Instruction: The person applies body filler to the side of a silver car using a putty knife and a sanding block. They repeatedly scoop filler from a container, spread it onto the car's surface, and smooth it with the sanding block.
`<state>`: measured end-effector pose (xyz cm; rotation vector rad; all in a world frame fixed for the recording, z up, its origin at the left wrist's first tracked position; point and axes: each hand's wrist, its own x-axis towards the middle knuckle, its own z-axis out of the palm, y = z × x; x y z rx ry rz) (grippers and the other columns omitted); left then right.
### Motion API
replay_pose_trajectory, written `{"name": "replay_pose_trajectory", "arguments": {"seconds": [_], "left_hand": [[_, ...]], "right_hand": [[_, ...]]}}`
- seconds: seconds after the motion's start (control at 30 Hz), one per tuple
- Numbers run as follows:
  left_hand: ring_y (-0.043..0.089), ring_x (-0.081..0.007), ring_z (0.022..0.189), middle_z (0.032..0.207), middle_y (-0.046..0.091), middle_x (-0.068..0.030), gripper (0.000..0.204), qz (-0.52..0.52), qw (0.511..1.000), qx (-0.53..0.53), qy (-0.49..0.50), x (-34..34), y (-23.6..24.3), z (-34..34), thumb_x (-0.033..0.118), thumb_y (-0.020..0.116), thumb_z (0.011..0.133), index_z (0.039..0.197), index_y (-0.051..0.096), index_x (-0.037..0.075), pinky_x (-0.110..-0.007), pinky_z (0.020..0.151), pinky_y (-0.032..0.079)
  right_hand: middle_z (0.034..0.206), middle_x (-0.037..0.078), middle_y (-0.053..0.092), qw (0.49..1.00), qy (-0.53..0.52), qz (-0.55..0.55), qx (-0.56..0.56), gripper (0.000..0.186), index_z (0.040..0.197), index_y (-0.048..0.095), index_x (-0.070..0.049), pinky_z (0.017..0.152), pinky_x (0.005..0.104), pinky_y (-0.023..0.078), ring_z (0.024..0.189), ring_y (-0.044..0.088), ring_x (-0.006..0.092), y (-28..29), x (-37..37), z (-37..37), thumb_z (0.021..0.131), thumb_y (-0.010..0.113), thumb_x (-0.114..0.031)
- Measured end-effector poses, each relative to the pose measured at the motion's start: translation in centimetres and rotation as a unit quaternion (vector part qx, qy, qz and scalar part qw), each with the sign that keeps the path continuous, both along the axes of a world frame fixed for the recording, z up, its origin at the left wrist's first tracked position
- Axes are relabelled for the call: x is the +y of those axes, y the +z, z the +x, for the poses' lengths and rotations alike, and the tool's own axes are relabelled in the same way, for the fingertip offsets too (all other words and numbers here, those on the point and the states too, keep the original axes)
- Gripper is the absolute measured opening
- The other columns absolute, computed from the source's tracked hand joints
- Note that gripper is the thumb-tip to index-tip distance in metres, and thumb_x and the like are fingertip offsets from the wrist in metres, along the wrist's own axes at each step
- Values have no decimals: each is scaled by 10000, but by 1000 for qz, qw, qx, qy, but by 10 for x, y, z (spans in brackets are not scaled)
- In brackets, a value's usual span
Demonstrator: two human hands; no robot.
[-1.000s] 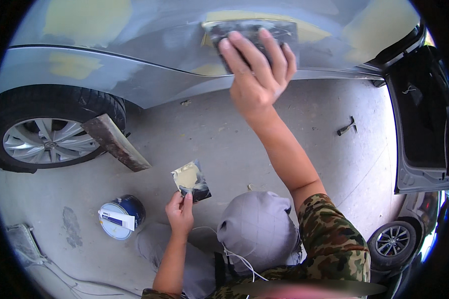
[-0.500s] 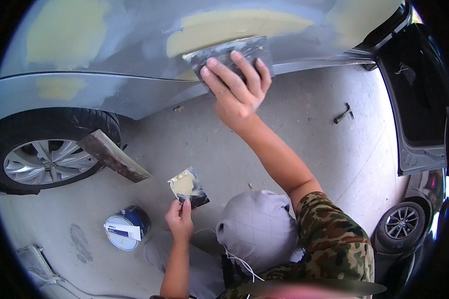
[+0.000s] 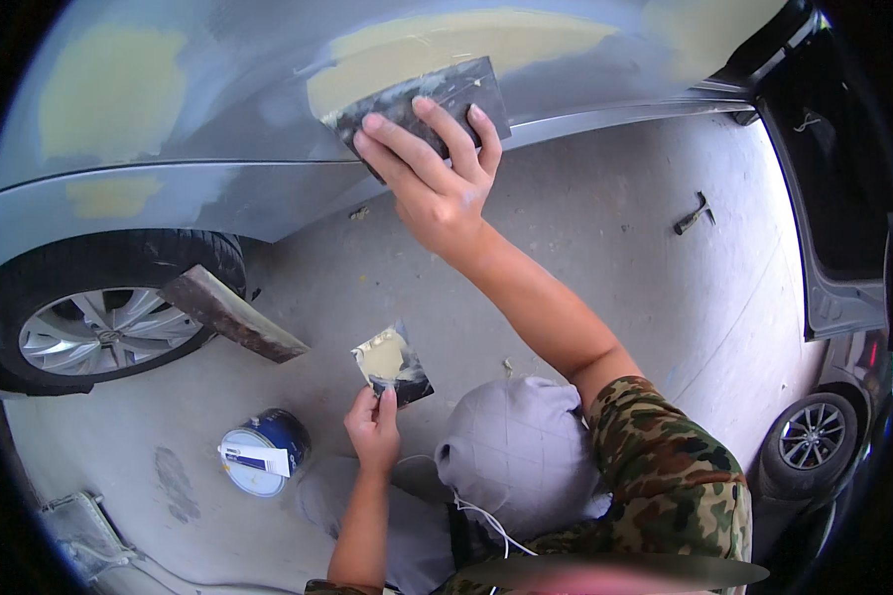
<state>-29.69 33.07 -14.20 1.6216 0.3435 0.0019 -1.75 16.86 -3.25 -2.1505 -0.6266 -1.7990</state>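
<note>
**Two hands at a grey car panel, one working a wide spreader, one holding a small plate of pale paste**

Seen from the wearer's head, a grey car panel (image 3: pixel 233 104) fills the top of the view, ten to one o'clock. Near twelve lies a long pale-yellow patch (image 3: pixel 466 38) with a smooth-looking face.

Just below twelve, the right hand (image 3: pixel 437 188) holds a wide dark spreader (image 3: pixel 456 84), fingers fanned across its near face; the thumb is hidden. The spreader's upper edge overlaps the patch's lower border, tilted so its left end sits lower. Whether that edge presses or barely skims cannot be told.

Toward seven, the left hand (image 3: pixel 375 426) pinches a small dark plate (image 3: pixel 414 385) by its lower edge, thumb on top. Pale paste (image 3: pixel 382 357) covers its upper part.

Between seven and eight, a blue can (image 3: pixel 290 433) stands on the floor, a white tube (image 3: pixel 253 458) across its lid.

For good work here, I judge, the fanned fingers should share pressure evenly along the spreader, its angle low and steady, thinning the paste at the patch's border. The small plate is best kept level and near.
</note>
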Motion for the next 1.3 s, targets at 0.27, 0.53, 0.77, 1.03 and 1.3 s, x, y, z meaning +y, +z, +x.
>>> {"name": "replay_pose_trajectory", "arguments": {"seconds": [0.27, 0.53, 0.77, 1.03, 1.3], "left_hand": [[633, -76, 773, 868, 703, -28, 157, -23, 1000, 8, -1, 2, -5, -5, 85, 627, 1069, 1020, 675, -57, -273, 724, 556], [662, -87, 839, 940, 727, -49, 161, -58, 998, 21, -17, -14, 1, 12, 79, 603, 1082, 1067, 682, -60, -299, 781, 599], [684, -103, 841, 954, 751, -70, 183, -55, 998, 6, -18, -16, 6, 16, 89, 602, 1083, 1106, 698, -65, -299, 796, 594], [647, -85, 831, 921, 733, -39, 192, -54, 998, 1, -13, -19, 6, 17, 104, 611, 1079, 1112, 700, -63, -278, 772, 553], [442, -56, 713, 750, 542, 35, 239, 57, 997, -51, -28, -8, 24, 30, 174, 664, 1062, 919, 628, -14, -253, 618, 373]], "right_hand": [[1215, -71, 766, 996, -42, 67, -41, 256, 1081, 856, -252, 1187, 449, 349, 1247, 642, 235, 25, -71, 10, 883, 740, -139], [1228, -104, 753, 998, -38, 26, -53, 251, 1062, 863, -278, 1183, 435, 364, 1293, 626, 212, -22, -80, 45, 900, 747, -125], [1213, -64, 774, 999, -30, 28, 2, 236, 1071, 850, -244, 1175, 438, 356, 1257, 639, 217, -19, -94, 9, 902, 724, -137], [1242, -88, 758, 997, -54, 49, -41, 329, 1133, 852, -258, 1160, 423, 373, 1289, 624, 219, -8, -108, 48, 908, 697, -75], [1294, 61, 750, 988, 45, 104, 101, 334, 1211, 813, -94, 1044, 408, 507, 1153, 704, 253, -32, -115, -10, 936, 657, 12]]}}
